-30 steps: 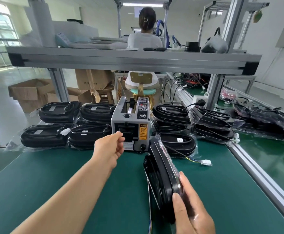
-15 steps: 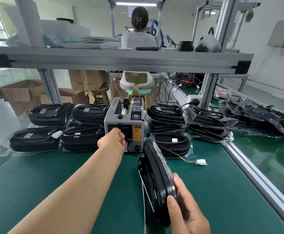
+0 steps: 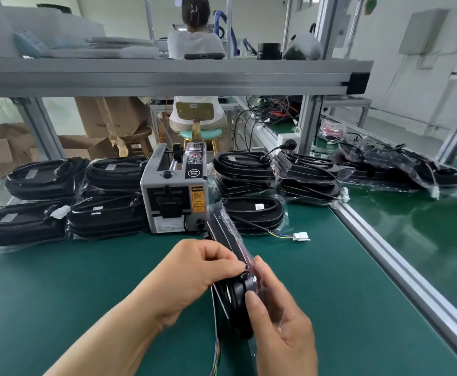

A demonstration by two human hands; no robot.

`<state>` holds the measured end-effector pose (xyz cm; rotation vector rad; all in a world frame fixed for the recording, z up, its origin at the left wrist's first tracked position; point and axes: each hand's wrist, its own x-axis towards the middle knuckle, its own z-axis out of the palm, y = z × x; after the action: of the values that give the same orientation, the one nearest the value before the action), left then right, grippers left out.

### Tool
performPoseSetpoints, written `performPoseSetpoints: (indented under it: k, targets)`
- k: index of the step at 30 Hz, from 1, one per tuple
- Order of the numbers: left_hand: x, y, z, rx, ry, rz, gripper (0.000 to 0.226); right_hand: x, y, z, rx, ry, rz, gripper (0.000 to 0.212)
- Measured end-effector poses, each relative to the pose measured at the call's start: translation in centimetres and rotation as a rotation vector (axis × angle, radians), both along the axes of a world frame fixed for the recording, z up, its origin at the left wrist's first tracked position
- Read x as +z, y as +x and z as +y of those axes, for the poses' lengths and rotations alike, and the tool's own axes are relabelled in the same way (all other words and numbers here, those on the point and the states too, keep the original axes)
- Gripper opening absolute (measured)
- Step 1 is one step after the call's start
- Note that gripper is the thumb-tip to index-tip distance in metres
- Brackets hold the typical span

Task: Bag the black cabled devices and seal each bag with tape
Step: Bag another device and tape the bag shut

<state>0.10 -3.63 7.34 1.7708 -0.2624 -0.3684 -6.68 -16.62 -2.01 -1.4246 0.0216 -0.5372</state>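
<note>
A black cabled device in a clear bag stands on edge on the green mat, in front of the grey tape dispenser. My right hand grips its near end, thumb on the left face and fingers behind the bag. My left hand is at the device's top edge with fingers curled and fingertips pinched against the bag fold; any tape piece there is too small to see. Coloured wires hang from the device's underside.
Bagged black devices lie stacked left and right of the dispenser, more on the far right. A white connector lies on the mat. An aluminium rail bounds the right. A shelf beam crosses overhead; a person sits beyond.
My left hand has drawn back from the tape dispenser's outlet to the top edge of the bagged device. My right hand keeps holding the device upright.
</note>
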Motion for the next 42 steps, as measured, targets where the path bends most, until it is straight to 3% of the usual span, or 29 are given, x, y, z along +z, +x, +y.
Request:
performPoseSetpoints:
  k: [8, 18, 42]
  targets:
    - [-0.6, 0.5, -0.6, 0.102, 0.012, -0.051, 0.015, -0.2, 0.1, -0.2, 0.019, -0.083, 0.012, 0.054]
    - [-1.5, -0.3, -0.8, 0.171, -0.145, 0.036, 0.011, -0.3, 0.2, -0.1, 0.025, -0.091, -0.002, 0.054]
    - [-2.7, -0.1, -1.2, 0.298, 0.047, -0.191, 0.014, 0.1, 0.0, -0.1, 0.033, -0.038, -0.006, 0.042]
